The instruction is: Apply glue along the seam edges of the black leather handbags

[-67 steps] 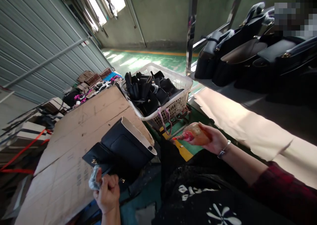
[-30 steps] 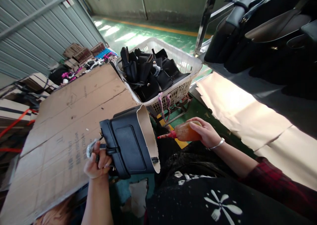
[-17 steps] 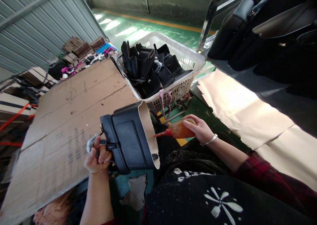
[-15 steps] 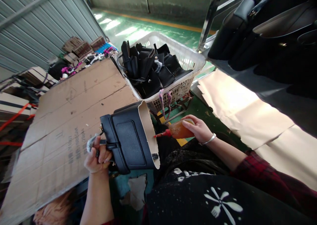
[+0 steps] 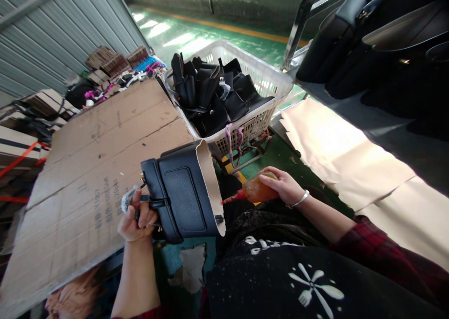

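Observation:
A black handbag [image 5: 184,195] lies tilted on its side in the air, its beige-lined edge [image 5: 209,178] facing right. My left hand [image 5: 135,218] is closed around the strap and handle end at the bag's left; the handle is partly wrapped in clear plastic. In my right hand [image 5: 280,185] is a squeeze bottle [image 5: 257,189] of amber liquid with a red nozzle. The nozzle tip points left, at the lower part of the beige edge; whether it touches is hard to tell.
Beyond the bag stands a white plastic basket [image 5: 277,87] heaped with black bags [image 5: 210,90]. A cardboard-covered table [image 5: 105,146] spreads to the left, with stacked pieces behind it. More black bags [image 5: 351,52] sit on a rack at the right, above beige sheets [image 5: 333,141].
The bottle's nozzle has moved slightly down and right along the bag's beige edge. My left hand and the bag have hardly moved.

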### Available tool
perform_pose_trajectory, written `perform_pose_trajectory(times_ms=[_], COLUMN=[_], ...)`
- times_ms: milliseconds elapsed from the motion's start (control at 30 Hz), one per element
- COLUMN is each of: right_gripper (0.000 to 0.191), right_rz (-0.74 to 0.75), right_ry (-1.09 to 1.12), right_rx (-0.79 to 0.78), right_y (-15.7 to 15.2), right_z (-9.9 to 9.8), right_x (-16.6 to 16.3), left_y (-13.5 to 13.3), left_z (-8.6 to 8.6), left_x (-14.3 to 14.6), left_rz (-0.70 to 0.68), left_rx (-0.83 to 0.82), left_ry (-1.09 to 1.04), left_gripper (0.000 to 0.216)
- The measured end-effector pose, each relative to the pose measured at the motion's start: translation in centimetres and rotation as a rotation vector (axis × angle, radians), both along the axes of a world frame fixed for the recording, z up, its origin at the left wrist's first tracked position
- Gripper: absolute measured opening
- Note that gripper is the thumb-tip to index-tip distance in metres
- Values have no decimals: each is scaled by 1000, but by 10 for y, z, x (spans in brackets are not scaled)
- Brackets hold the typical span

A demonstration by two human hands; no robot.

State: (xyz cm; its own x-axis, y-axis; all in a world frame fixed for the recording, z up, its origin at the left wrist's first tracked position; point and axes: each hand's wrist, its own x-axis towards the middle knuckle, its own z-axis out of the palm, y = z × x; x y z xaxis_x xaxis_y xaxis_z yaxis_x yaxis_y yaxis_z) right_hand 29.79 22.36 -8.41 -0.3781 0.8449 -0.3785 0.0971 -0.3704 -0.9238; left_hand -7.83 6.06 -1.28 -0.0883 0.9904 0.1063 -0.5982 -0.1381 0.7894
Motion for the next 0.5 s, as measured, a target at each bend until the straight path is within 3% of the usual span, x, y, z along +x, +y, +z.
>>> perform_pose_trajectory(times_ms=[500], right_gripper=[47], right_rz=[-78], right_ry=[69], right_rx=[-61], right_y=[0], right_z=[-18], right_x=[-3], left_y=[-1], left_z=[-1], left_x=[-2], left_rz=[32], left_rx=[-44], left_ry=[15], left_gripper=[41])
